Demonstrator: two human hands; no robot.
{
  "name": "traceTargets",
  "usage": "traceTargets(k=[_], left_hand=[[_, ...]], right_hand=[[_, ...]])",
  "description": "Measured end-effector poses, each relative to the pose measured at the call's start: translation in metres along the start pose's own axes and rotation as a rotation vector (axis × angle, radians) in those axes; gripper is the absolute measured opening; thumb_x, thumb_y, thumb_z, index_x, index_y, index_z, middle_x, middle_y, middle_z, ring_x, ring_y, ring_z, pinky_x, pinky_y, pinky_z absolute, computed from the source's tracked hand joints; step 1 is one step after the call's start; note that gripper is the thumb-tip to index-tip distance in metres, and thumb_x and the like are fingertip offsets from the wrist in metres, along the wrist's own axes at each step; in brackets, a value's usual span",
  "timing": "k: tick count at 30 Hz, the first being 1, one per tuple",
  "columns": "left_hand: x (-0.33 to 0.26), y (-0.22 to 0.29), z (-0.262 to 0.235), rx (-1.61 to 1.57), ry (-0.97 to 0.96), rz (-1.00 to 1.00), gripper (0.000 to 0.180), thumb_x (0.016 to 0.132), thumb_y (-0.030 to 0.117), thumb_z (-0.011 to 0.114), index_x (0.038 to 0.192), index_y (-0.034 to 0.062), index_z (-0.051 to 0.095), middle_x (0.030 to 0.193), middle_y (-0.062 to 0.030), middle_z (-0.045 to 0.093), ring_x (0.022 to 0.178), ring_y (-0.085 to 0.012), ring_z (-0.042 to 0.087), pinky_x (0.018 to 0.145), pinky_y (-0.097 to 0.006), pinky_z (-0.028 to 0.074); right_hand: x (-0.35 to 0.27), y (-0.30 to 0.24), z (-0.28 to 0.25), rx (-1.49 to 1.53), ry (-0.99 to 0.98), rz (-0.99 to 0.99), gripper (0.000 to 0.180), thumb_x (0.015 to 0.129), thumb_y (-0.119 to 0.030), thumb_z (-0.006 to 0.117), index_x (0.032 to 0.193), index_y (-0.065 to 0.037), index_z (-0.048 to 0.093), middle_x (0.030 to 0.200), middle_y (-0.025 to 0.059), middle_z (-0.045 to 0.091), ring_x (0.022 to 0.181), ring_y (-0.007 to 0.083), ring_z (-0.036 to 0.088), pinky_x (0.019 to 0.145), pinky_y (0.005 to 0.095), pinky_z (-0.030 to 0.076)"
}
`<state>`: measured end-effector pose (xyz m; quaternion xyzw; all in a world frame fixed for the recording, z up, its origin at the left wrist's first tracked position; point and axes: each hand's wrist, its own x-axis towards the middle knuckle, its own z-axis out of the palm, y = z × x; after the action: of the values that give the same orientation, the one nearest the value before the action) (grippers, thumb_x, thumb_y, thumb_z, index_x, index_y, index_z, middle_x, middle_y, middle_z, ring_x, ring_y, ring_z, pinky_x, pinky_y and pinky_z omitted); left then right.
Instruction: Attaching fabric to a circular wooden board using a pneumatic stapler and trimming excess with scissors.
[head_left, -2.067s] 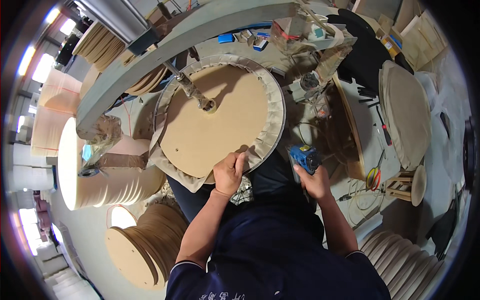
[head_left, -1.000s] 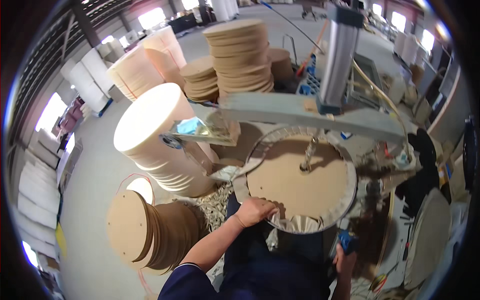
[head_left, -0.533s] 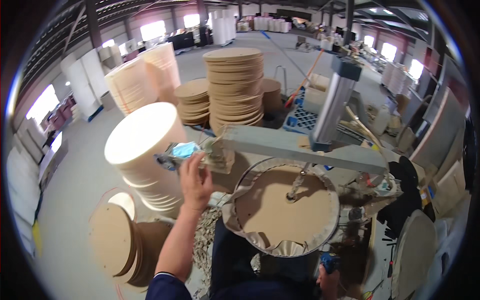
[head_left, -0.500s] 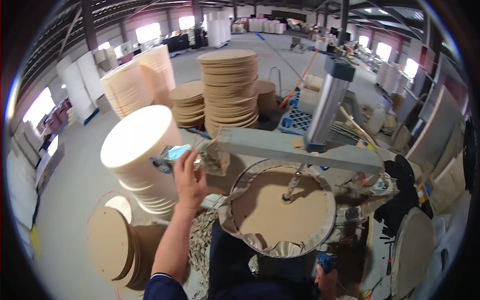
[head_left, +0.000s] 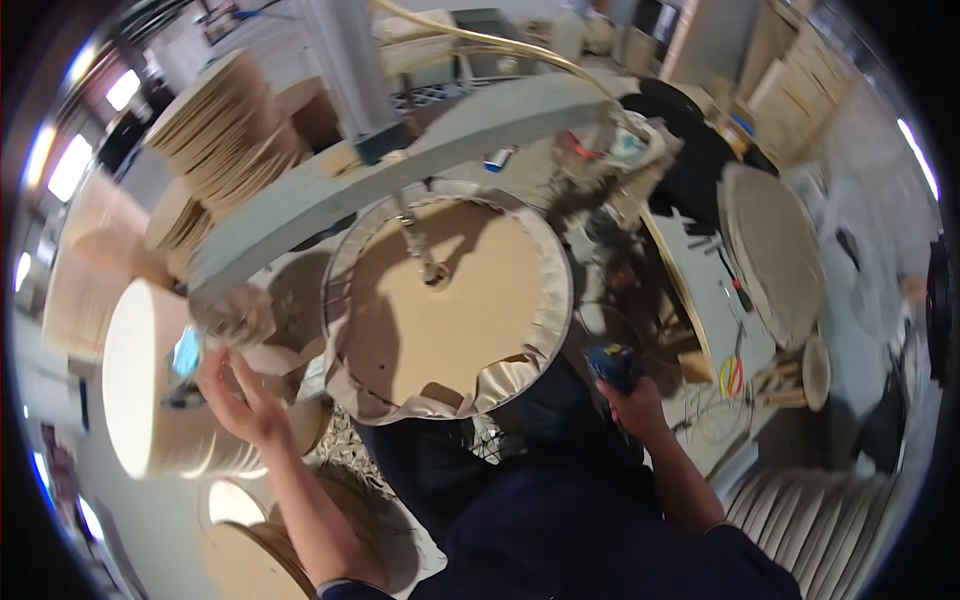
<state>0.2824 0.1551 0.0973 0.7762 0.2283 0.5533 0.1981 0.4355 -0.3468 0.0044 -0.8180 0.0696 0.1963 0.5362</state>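
My left hand [head_left: 242, 402] is raised with its fingers apart and holds nothing I can see. It is beside a light-blue patch [head_left: 187, 350] and a plastic-wrapped part [head_left: 233, 315] at the left end of the grey beam. My right hand [head_left: 634, 404] is closed round a blue and black pistol-grip tool [head_left: 613, 368], right of my lap. Between my hands is a round tan board [head_left: 450, 325] with beige fabric [head_left: 505, 385] folded over its rim. The fabric is loose and bunched along the near edge. A metal rod [head_left: 415, 240] reaches down to the board's middle.
A grey beam [head_left: 420, 150] with an upright cylinder [head_left: 345, 60] spans above the board. Stacked tan discs [head_left: 220, 130] and a white roll [head_left: 150, 385] stand left. Rightward are scissors [head_left: 732, 376], a covered round piece [head_left: 768, 255] and a grey ribbed stack [head_left: 810, 525].
My view has swung down and to the right, so the board appears further left. My right hand with the tool shows more fully. My left hand stays near the beam's left end.
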Motion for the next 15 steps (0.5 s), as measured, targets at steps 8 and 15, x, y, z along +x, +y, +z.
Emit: traceTargets(k=[8,15], left_hand=[[-0.146,0.098,0.099,-0.43,-0.904,-0.212,0.013,0.096,0.014,0.073,0.089,0.0032,0.072,0.092,-0.0131,0.074,0.087,-0.0317,0.069,0.081,-0.041,0.054],[-0.182,0.099,0.124,-0.35,-0.913,0.192,0.037,0.088,0.024,0.08,0.119,0.0055,0.071,0.124,-0.0143,0.068,0.114,-0.0355,0.063,0.101,-0.045,0.047]], right_hand=[[-0.039,-0.033,-0.005,-0.363,0.022,-0.016,0.036,0.094,-0.036,0.077,0.096,-0.001,0.073,0.07,0.0144,0.07,0.065,0.0259,0.07,0.063,0.0403,0.052],[-0.066,-0.026,0.004,-0.328,0.082,0.019,0.038,0.092,-0.032,0.08,0.114,-0.002,0.072,0.095,0.0209,0.076,0.089,0.0345,0.075,0.079,0.0404,0.056]])
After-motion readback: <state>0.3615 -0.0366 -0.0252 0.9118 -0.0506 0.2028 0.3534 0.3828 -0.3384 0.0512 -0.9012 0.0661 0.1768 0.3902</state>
